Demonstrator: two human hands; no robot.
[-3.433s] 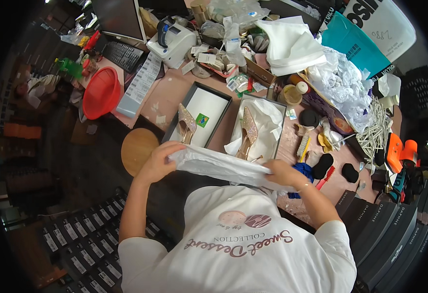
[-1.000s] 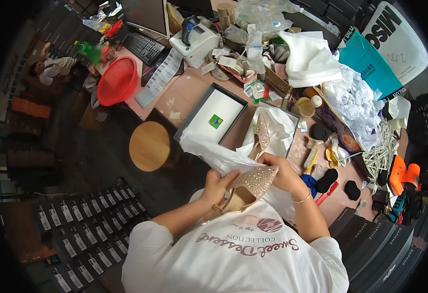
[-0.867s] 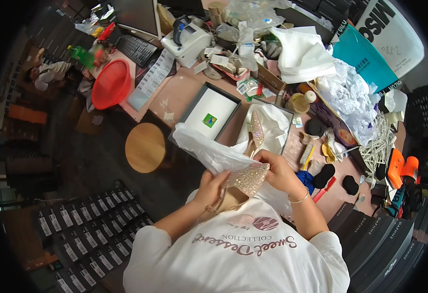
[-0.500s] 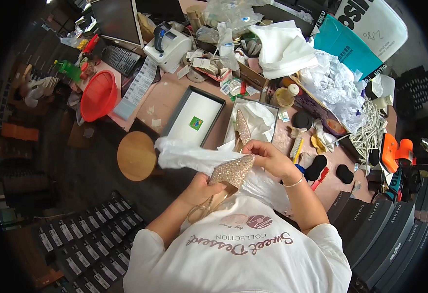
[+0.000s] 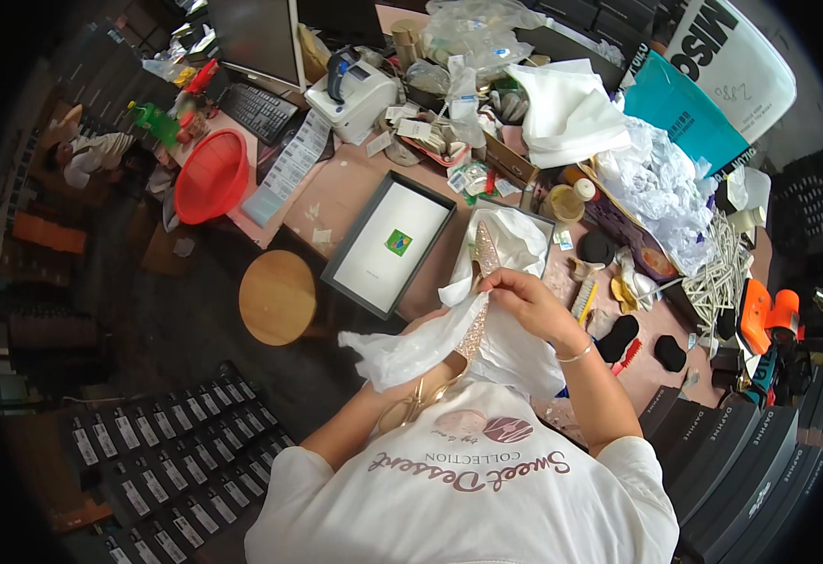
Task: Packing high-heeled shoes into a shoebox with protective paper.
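Observation:
A glittery gold pointed shoe (image 5: 473, 336) is held edge-on in front of my chest, its thin tan strap (image 5: 411, 404) hanging toward my shirt. My left hand (image 5: 427, 321) supports it from behind, its fingers mostly hidden by white tissue paper (image 5: 402, 355). With thumb and fingers pinched together, my right hand (image 5: 527, 303) grips the tissue beside the shoe's toe. Just beyond, a second glittery shoe (image 5: 488, 246) lies on tissue in an open shoebox (image 5: 545, 235). More white paper (image 5: 520, 362) spreads below my right hand.
Left of the shoebox lies a dark-rimmed box lid (image 5: 364, 277). A red basket (image 5: 212, 179), label printer (image 5: 350, 99) and round wooden stool (image 5: 278, 299) are farther left. Crumpled paper (image 5: 651, 179), a brush (image 5: 584, 299) and black pads (image 5: 617, 338) crowd the right; stacked shoeboxes (image 5: 731, 461) stand lower right.
The held shoe has turned from showing its glittery top to edge-on. Tissue now drapes over my left hand, and my right hand has drawn the paper along the shoe. The view has shifted slightly.

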